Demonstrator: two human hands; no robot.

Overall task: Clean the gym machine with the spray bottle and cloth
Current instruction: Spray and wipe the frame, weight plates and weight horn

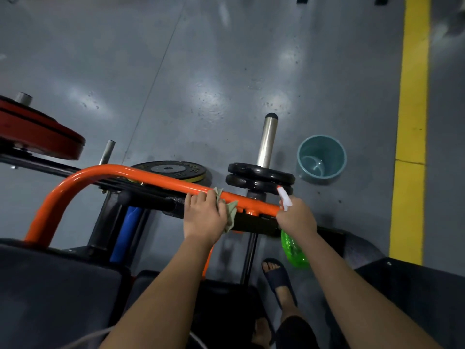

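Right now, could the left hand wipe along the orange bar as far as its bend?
Probably yes. The left hand holds the cloth against the orange bar, and the bar's top looks bare from there to the bend. The weight plate lies beyond the bar, not on it.

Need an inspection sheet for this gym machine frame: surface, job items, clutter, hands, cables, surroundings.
Surface: grey floor, glossy, with dark specks.
Job's things: orange bar of the machine; pale green cloth on it; green spray bottle by the bar's right end.
Clutter: teal bucket on the floor; black weight plates on a steel peg; yellow-edged plate behind the bar.
Grippers: left hand grips the cloth against the bar; right hand holds the spray bottle.
Cables: white cord at the bottom edge, ends unseen.
Surroundings: yellow line at right; red plates at left.
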